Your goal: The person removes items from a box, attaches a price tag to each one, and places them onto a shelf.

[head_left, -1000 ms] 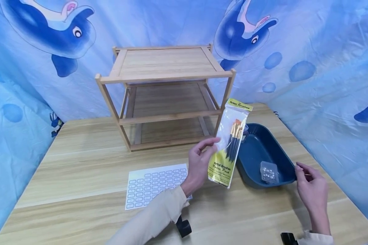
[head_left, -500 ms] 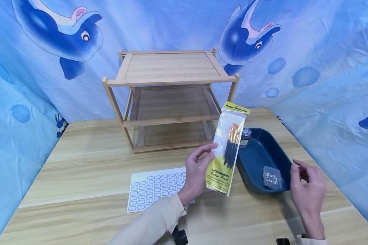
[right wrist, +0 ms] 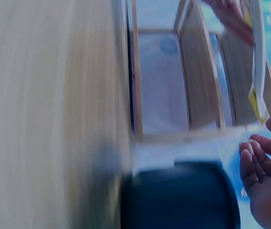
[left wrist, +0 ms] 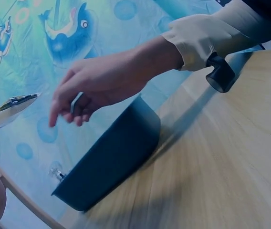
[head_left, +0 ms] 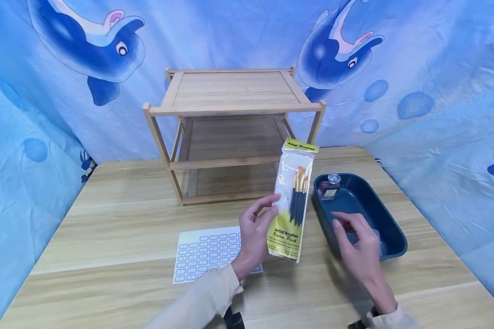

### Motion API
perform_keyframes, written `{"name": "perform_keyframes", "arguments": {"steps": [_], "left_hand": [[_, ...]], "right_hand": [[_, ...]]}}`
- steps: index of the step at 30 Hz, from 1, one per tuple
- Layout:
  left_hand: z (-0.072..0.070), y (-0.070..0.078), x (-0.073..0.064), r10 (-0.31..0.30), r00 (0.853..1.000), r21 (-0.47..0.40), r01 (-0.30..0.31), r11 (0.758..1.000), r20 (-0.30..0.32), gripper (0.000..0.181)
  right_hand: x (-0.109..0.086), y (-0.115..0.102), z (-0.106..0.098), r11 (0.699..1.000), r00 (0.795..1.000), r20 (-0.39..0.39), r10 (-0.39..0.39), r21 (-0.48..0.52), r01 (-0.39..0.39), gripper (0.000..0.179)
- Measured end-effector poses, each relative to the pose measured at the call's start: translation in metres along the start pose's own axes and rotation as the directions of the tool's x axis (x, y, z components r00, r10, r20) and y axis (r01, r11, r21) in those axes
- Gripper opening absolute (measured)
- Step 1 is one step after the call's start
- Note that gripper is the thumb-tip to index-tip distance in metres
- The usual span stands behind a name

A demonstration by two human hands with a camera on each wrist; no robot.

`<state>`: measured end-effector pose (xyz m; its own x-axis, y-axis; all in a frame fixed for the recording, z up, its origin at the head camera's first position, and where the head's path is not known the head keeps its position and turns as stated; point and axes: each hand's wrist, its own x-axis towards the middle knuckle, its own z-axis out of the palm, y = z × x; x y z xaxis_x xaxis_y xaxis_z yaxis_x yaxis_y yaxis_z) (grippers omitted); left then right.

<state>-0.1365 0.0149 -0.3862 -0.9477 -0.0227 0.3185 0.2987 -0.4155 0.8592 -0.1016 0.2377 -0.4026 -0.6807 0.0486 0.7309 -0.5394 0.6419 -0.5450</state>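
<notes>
My left hand (head_left: 254,233) pinches the left edge of a clear pack of artist brushes (head_left: 290,201) between thumb and fingers. The pack has yellow ends and stands nearly upright above the table, its brushes showing dark handles and orange tips. My right hand (head_left: 360,246) is over the near left part of a dark blue bin (head_left: 389,224), its fingers loosely bent with nothing between them. Inside the bin, a small perfume bottle (head_left: 328,188) sits at the far left corner. A clear plastic box there is mostly hidden by the right hand. The left wrist view shows the right hand (left wrist: 102,81) above the bin.
A three-tier wooden shelf (head_left: 234,109) stands at the back of the table (head_left: 119,237). A white sheet of printed labels (head_left: 207,251) lies left of centre, partly under the left forearm. Blue cloth with cartoon dolphins (head_left: 230,36) hangs behind.
The right hand has let go of the bin's near right corner and moved left over the bin. The brush pack has shifted slightly left with the left hand, uncovering the perfume bottle.
</notes>
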Motion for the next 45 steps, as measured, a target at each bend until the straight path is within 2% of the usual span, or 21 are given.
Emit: {"name": "perform_keyframes", "arguments": {"steps": [3,5,6,7,9,12,15,17,22,28,32,34,39,45], "left_hand": [[-0.002,-0.001,-0.002,0.004,1.0,0.02,-0.004,1.0,-0.001,0.028],[-0.004,-0.002,-0.004,0.0,1.0,0.035,0.0,0.999,-0.004,0.028],[-0.005,-0.003,-0.005,-0.007,1.0,0.042,0.007,0.999,-0.006,0.027],[-0.005,-0.004,-0.006,-0.011,1.0,0.049,0.011,0.999,-0.008,0.027],[-0.006,-0.007,-0.008,-0.026,1.0,0.064,0.026,0.998,-0.007,0.026],[-0.008,-0.011,-0.011,-0.063,0.998,0.084,0.063,0.994,-0.004,0.024],[-0.01,-0.015,-0.014,-0.104,0.995,0.115,0.103,0.988,0.007,0.024],[-0.014,-0.015,-0.015,-0.138,0.99,0.16,0.133,0.978,0.023,0.024],[-0.029,-0.016,-0.015,-0.19,0.978,0.249,0.164,0.954,0.083,0.026],[-0.048,-0.011,-0.01,-0.222,0.969,0.191,0.199,0.961,0.111,0.026],[-0.061,-0.006,-0.006,-0.211,0.968,0.208,0.18,0.961,0.135,0.026],[-0.069,-0.003,-0.005,-0.193,0.972,0.246,0.156,0.957,0.133,0.024],[-0.09,0.005,0.0,-0.134,0.986,0.356,0.092,0.93,0.095,0.019],[-0.11,0.011,0.003,-0.106,0.993,0.414,0.073,0.907,0.056,0.02]], "right_hand": [[0.0,-0.009,0.012,0.995,0.996,0.079,0.034,0.096,-0.041,0.028],[-0.001,-0.016,0.019,0.976,0.983,0.16,0.09,0.181,-0.119,0.026],[-0.001,-0.02,0.022,0.959,0.969,0.21,0.128,0.223,-0.175,0.024],[-0.002,-0.023,0.025,0.935,0.95,0.26,0.171,0.26,-0.239,0.023],[-0.002,-0.029,0.031,0.881,0.899,0.351,0.261,0.294,-0.371,0.021],[-0.001,-0.035,0.039,0.799,0.82,0.451,0.351,0.313,-0.514,0.023],[-0.001,-0.035,0.043,0.749,0.773,0.498,0.393,0.315,-0.583,0.022],[-0.001,-0.034,0.044,0.729,0.757,0.516,0.4,0.321,-0.604,0.022],[-0.002,-0.03,0.043,0.713,0.731,0.532,0.427,0.299,-0.634,0.024],[-0.002,-0.024,0.044,0.704,0.695,0.565,0.445,0.26,-0.661,0.025],[-0.002,-0.019,0.045,0.712,0.662,0.611,0.435,0.217,-0.668,0.025],[-0.003,-0.015,0.045,0.731,0.651,0.628,0.427,0.183,-0.657,0.024],[-0.005,-0.008,0.049,0.783,0.65,0.646,0.4,0.128,-0.609,0.024],[-0.007,-0.004,0.051,0.791,0.643,0.652,0.401,0.108,-0.602,0.023]]}}
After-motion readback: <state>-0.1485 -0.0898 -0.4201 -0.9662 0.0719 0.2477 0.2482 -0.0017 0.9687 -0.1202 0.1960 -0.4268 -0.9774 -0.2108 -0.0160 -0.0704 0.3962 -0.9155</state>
